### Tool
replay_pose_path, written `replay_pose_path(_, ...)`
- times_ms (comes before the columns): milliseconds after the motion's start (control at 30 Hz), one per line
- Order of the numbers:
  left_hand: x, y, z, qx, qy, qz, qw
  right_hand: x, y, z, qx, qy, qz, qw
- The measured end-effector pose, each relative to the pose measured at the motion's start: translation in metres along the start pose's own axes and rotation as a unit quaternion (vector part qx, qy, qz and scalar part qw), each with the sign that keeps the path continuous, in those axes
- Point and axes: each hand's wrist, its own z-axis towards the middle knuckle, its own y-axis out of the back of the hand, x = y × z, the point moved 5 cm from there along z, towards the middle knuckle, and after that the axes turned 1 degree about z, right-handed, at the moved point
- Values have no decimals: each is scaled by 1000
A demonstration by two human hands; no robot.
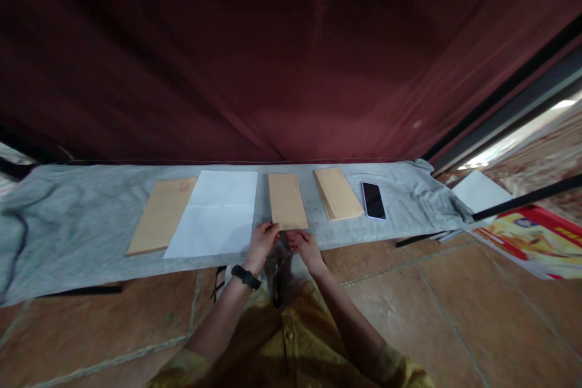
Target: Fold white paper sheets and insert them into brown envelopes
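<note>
A narrow brown envelope (287, 200) lies on a grey cloth (82, 218) spread over the floor. My left hand (262, 243) pinches its near left corner, fingers curled. My right hand (304, 244) rests at its near right edge, fingers bent onto the paper. A black watch sits on my left wrist. Left of the envelope lies a white unfolded sheet (218, 212), and beyond it a larger brown envelope (160, 216). To the right sits a small stack of brown envelopes (337, 194).
A black phone (373, 200) lies face up right of the stack. A dark red curtain hangs behind the cloth. A white sheet (482, 191) and a colourful printed poster (534, 239) lie at the far right on the tiled floor. A black cable curls at the cloth's left end.
</note>
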Motion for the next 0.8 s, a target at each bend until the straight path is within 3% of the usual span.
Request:
replay_pose_path(67, 2, -1, 1, 11, 15, 11, 1000, 10, 11, -4, -29, 94, -140, 985)
replay_pose_path(167, 4, -3, 6, 27, 38, 13, 999, 21, 14, -9, -28, 215, -319, 923)
replay_pose_path(233, 5, -4, 9, 34, 52, 3, 998, 19, 12, -10, -19, 252, -388, 886)
replay_pose_path(333, 8, -2, 11, 41, 66, -19, 997, 9, 12, -10, -28, 261, -440, 859)
replay_pose_path(533, 11, 1, 10, 44, 75, -57, 995, -6, 31, -7, -103, 222, -475, 845)
replay_pose_path(800, 6, -5, 15, 39, 67, -99, 992, -6, 41, -2, -107, 212, -458, 857)
